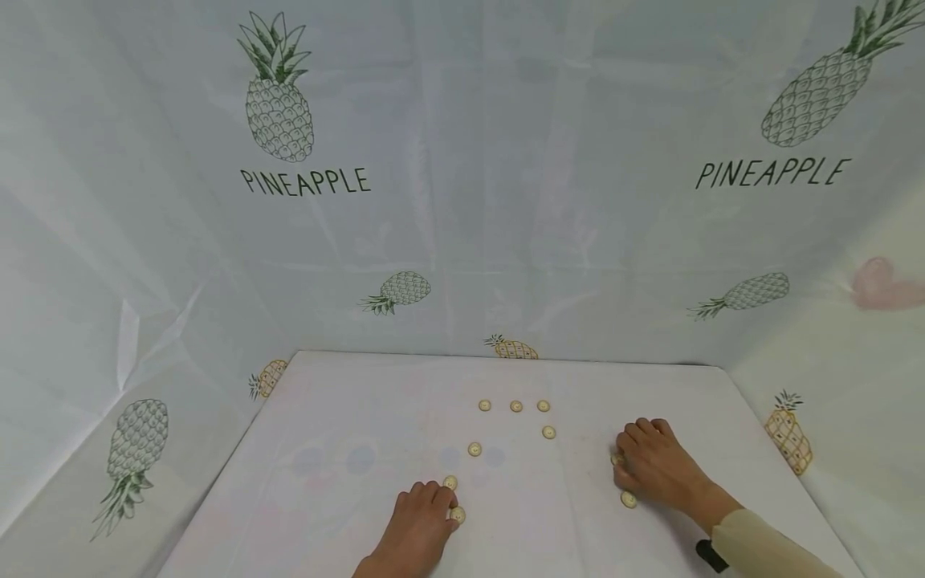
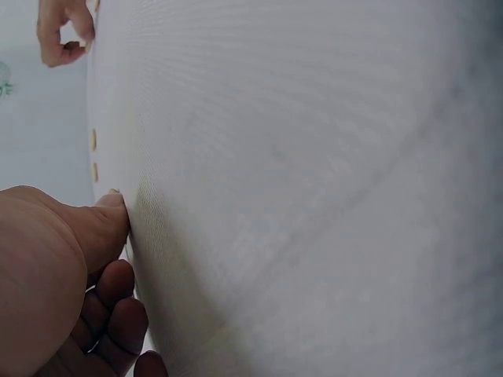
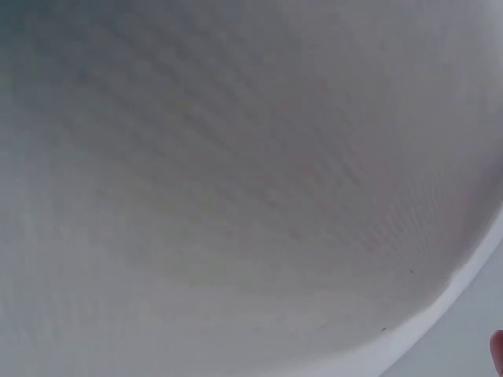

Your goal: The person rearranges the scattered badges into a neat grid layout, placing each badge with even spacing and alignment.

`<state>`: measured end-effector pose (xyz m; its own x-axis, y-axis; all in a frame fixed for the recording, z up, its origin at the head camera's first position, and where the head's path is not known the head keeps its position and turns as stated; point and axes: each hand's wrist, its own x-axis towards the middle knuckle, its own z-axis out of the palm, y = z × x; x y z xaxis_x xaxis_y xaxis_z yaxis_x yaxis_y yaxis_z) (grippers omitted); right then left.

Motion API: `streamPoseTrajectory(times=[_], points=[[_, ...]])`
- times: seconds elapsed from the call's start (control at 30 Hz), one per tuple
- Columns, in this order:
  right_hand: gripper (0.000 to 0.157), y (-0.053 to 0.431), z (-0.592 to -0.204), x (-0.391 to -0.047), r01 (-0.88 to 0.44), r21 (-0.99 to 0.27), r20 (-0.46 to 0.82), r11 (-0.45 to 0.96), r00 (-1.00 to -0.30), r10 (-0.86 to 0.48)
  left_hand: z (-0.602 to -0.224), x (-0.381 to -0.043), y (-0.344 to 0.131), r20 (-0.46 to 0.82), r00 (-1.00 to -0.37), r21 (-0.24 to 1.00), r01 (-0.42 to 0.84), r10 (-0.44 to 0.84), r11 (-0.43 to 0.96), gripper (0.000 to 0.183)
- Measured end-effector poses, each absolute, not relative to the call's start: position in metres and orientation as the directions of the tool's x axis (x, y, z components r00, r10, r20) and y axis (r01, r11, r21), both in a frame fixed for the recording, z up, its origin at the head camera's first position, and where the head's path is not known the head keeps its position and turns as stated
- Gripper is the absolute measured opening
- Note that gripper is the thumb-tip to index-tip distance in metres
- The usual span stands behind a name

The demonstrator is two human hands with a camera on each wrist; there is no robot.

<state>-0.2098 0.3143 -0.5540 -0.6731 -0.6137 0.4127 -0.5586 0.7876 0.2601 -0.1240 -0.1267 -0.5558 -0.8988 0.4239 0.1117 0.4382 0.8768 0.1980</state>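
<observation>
Several small round cream-coloured buttons lie on the white tabletop. My left hand (image 1: pixel 417 523), near the front edge, has a button (image 1: pixel 458 515) between its thumb and forefinger; another button (image 1: pixel 450 482) lies just beyond those fingers. In the left wrist view the thumb (image 2: pixel 106 224) rests low by the table surface. To the right, my right hand (image 1: pixel 656 467) pinches a button (image 1: pixel 616 459), partly hidden by the fingers. A loose button (image 1: pixel 629 499) lies just below that hand. In the right wrist view only a fingertip (image 3: pixel 497 351) shows at the edge.
Farther back, a button (image 1: pixel 485 405), a button (image 1: pixel 516 406) and a button (image 1: pixel 543 406) form a row. A button (image 1: pixel 549 432) and a button (image 1: pixel 474 449) lie nearer. Pineapple-printed sheeting (image 1: pixel 506 201) surrounds the white table (image 1: pixel 347 401).
</observation>
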Motion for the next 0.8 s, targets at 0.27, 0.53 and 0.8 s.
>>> streamPoseTrajectory(times=[0.27,0.53,0.8], points=[[0.021,0.311,-0.555,-0.217,-0.563,0.292,0.400,0.773,-0.662,-0.634,-0.553,-0.123,-0.127,0.110,-0.899,0.197,0.437,0.423,0.878,0.025],[0.023,0.297,-0.551,-0.229,-0.577,0.277,0.418,0.769,-0.648,-0.637,-0.554,-0.123,-0.128,0.138,-0.893,0.190,0.449,0.429,0.873,0.027],[0.023,0.265,-0.542,-0.236,-0.572,0.236,0.386,0.786,-0.687,-0.616,-0.557,-0.124,-0.128,0.123,-0.900,0.201,0.435,0.418,0.878,0.026]])
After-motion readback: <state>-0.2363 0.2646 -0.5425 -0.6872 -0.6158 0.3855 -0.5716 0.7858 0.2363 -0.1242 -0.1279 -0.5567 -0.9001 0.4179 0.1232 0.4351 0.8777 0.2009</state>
